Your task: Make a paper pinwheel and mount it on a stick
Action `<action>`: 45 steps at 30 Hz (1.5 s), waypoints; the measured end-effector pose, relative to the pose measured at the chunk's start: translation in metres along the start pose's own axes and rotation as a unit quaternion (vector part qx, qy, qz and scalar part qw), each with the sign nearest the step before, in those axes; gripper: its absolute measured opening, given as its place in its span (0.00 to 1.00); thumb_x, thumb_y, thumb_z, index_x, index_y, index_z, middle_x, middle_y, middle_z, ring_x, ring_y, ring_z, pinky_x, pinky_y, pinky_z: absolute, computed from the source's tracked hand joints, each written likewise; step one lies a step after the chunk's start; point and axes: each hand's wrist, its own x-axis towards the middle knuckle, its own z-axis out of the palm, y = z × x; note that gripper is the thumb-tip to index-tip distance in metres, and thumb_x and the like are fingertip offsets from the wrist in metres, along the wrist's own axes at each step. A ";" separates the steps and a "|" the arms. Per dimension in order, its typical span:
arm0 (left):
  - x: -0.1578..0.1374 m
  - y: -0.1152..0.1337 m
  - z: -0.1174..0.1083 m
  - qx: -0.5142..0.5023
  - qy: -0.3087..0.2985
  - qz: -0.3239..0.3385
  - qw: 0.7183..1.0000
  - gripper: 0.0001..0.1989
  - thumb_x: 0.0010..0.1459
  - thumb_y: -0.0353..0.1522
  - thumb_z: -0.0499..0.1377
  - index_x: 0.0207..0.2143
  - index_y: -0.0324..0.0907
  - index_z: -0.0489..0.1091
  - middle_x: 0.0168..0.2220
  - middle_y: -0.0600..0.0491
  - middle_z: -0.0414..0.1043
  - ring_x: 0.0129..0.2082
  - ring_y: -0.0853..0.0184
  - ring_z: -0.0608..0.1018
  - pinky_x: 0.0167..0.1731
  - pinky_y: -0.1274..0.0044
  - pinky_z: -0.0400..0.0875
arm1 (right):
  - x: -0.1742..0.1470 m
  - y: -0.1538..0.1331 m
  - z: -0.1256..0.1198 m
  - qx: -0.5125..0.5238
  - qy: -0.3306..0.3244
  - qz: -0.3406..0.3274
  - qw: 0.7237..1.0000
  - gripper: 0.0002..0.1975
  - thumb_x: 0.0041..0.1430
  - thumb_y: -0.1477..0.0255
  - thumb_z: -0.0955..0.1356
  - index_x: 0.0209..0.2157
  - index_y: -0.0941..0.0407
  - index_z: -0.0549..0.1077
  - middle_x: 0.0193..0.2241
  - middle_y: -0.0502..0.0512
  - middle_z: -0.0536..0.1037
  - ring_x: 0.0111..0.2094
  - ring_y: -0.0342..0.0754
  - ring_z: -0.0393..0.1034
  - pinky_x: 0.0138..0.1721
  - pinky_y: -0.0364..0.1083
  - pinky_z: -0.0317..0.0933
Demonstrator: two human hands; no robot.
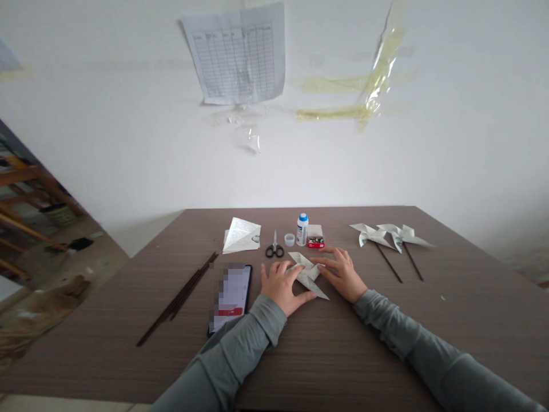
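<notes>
A paper pinwheel (309, 276), made of printed paper with folded blades, lies on the table between my hands. My left hand (281, 286) grips it from the left, its fingers on the upper blades and its thumb along the lower edge. At the right edge, the thumb and forefinger of my right hand (343, 274) close on a blade, with the other fingers held loosely apart. Just beyond stand a white glue bottle with a blue cap (302, 230), a small red box of pins or tacks (316, 241), a clear plastic cap (289, 240) and black-handled scissors (274, 247).
Two finished pinwheels on sticks (372, 236) lie at the right. Folded paper sheets (241, 236) sit at the back left. Several dark sticks (182, 294) and a phone (231, 297) lie left of my hands. The table (429, 320) meets a white wall behind.
</notes>
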 end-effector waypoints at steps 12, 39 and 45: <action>-0.003 -0.022 -0.015 0.027 0.022 -0.014 0.999 0.32 0.75 0.40 0.79 0.78 0.62 0.86 0.80 0.43 0.85 0.82 0.31 0.79 0.86 0.26 0.64 | 0.017 0.028 -0.015 0.005 0.090 0.009 0.996 0.20 0.83 0.57 0.71 0.55 0.44 0.98 0.59 0.65 0.92 0.65 0.71 0.84 0.73 0.74 0.78; -0.006 -0.015 -0.020 0.059 -0.015 -0.019 0.998 0.31 0.79 0.38 0.75 0.81 0.60 0.84 0.80 0.44 0.85 0.83 0.32 0.78 0.86 0.25 0.66 | 0.131 -0.035 -0.041 -0.264 -0.181 0.150 0.935 0.17 0.82 0.70 0.73 0.57 0.50 0.97 0.70 0.70 0.88 0.77 0.72 0.73 0.77 0.67 0.69; -0.006 -0.014 -0.020 0.062 -0.007 -0.022 0.998 0.31 0.79 0.38 0.76 0.80 0.60 0.84 0.80 0.44 0.85 0.83 0.34 0.78 0.86 0.25 0.66 | 0.147 -0.044 -0.038 -0.291 -0.225 0.169 0.915 0.15 0.83 0.68 0.75 0.61 0.50 0.94 0.74 0.72 0.86 0.81 0.73 0.69 0.78 0.68 0.67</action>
